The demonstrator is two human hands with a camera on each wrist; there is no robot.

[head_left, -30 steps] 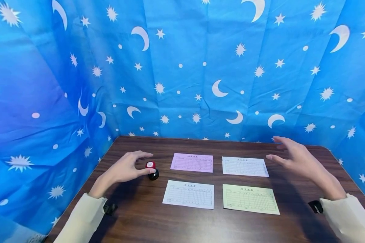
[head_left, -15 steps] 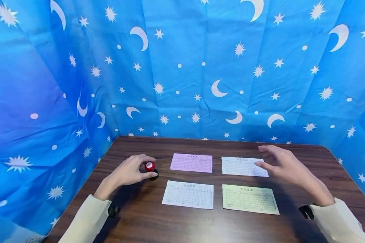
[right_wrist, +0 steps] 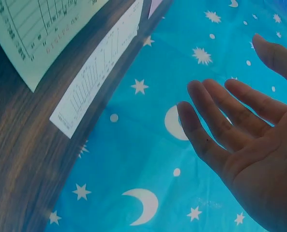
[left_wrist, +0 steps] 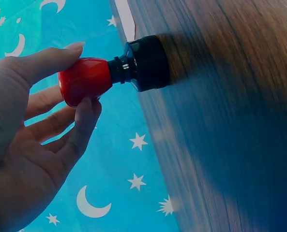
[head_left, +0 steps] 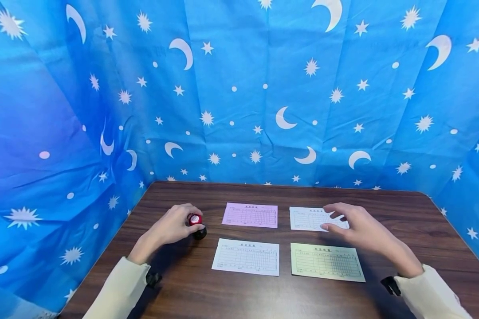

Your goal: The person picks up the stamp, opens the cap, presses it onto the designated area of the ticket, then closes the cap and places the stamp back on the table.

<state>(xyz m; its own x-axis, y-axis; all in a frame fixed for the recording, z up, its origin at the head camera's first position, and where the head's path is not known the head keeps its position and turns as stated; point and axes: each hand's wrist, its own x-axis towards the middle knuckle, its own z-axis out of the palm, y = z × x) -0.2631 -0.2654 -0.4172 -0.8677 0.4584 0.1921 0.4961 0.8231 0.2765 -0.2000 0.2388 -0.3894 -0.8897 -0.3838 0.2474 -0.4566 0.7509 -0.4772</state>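
A stamp (left_wrist: 147,64) with a glossy red knob and a black base stands upright on the table at the left. My left hand (head_left: 170,225) pinches the red knob (left_wrist: 85,81) between thumb and fingertips, as the left wrist view shows. My right hand (head_left: 359,227) hovers at the right with relaxed, parted fingers and nothing between them. In the head view it overlaps the white slip (head_left: 303,219) in the back row. Just in front of that slip lies a pale yellow-green slip (head_left: 327,262).
A pink slip (head_left: 250,215) lies in the back row, right of the stamp, with another white slip (head_left: 245,257) in front of it. All rest on a dark wood-grain table (head_left: 255,297). A blue curtain (head_left: 239,102) with moons and stars hangs behind and at the sides.
My left fingers have come in from beside the stamp onto its red knob. My right hand has moved left, from beside the back white slip to over it.
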